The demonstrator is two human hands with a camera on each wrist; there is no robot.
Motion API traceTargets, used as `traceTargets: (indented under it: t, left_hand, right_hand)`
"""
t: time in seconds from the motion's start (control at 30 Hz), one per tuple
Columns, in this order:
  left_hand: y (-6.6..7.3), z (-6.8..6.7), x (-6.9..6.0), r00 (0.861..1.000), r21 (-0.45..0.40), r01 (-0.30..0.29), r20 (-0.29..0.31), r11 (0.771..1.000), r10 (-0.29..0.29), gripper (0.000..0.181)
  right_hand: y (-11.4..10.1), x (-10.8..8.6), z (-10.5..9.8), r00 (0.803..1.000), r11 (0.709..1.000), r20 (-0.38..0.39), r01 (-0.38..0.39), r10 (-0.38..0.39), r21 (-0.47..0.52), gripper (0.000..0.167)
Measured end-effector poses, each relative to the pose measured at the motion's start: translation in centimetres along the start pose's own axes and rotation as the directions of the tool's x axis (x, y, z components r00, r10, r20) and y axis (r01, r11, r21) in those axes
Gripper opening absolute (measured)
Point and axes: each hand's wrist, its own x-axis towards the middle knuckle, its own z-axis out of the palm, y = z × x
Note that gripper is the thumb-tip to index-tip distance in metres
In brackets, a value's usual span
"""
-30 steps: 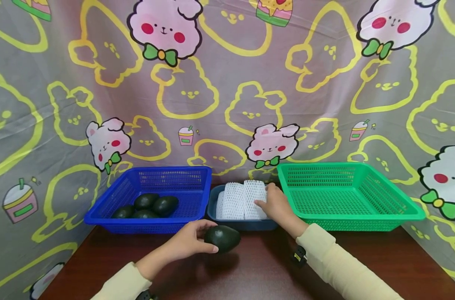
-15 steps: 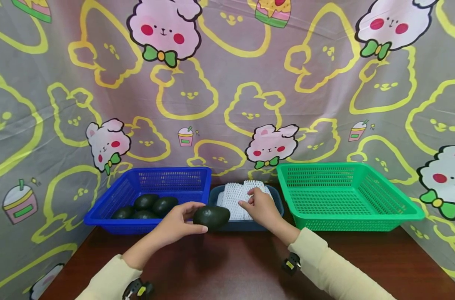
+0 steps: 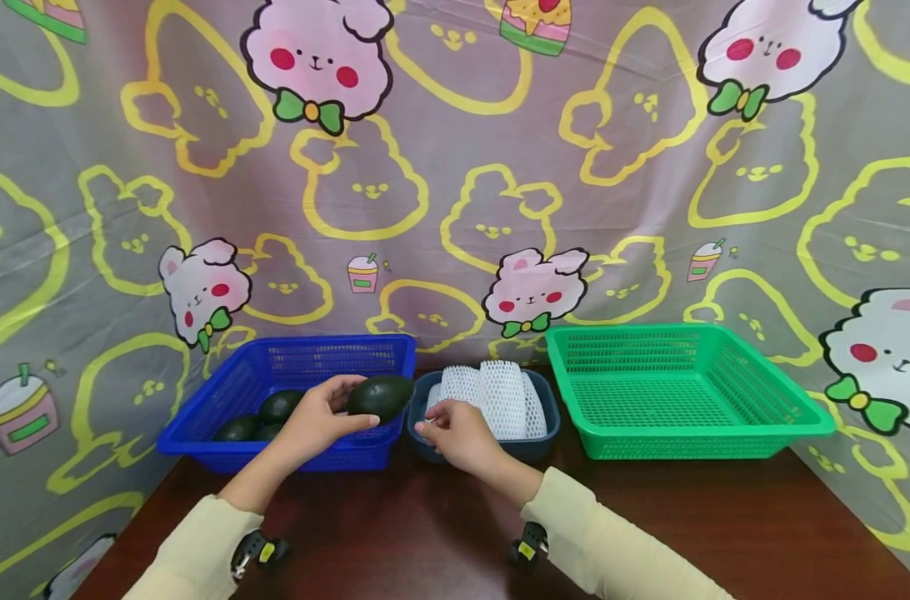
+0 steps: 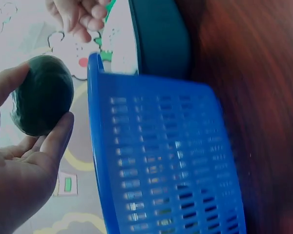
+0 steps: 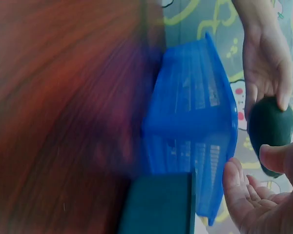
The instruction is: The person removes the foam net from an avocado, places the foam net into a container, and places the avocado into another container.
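Observation:
My left hand (image 3: 312, 423) holds a dark green avocado (image 3: 381, 397) between thumb and fingers, above the right front part of the blue basket (image 3: 342, 353). More avocados (image 3: 278, 406) lie inside that basket, partly hidden by the hand. Just right of the held avocado, my right hand (image 3: 466, 440) hovers over the front left of a dark blue tray (image 3: 533, 451). In the right wrist view, the thumb and fingers of the right hand (image 5: 256, 202) stand apart with nothing between them. White foam net sleeves (image 3: 502, 400) fill the tray.
A green basket (image 3: 695, 445) stands to the right of the tray, with nothing seen in it. All three containers sit in a row on a dark reddish-brown table (image 3: 425, 542). Behind them hangs a cartoon-printed cloth (image 3: 455, 192).
My left hand has carried the avocado left and up, from in front of the tray to over the blue basket. The right hand has moved left from the foam sleeves across the tray.

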Motion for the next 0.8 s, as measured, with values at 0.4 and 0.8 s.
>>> traceTargets:
  t: [0.4,0.8]
  left_hand:
    - [-2.1,-2.2,0.9,0.994,0.214,0.064,-0.098,0.975,-0.044,0.074]
    - [-4.1,-3.1,2.0,0.990,0.369,0.137,-0.063,0.919,-0.123,0.067]
  right_hand:
    - [-0.2,0.5,3.1,0.988,0.950,0.069,-0.150,0.136,0.273,0.021]
    - [-0.2,0.9,4.3,0.964,0.838,0.144,-0.266,0.224,0.476,0.016]
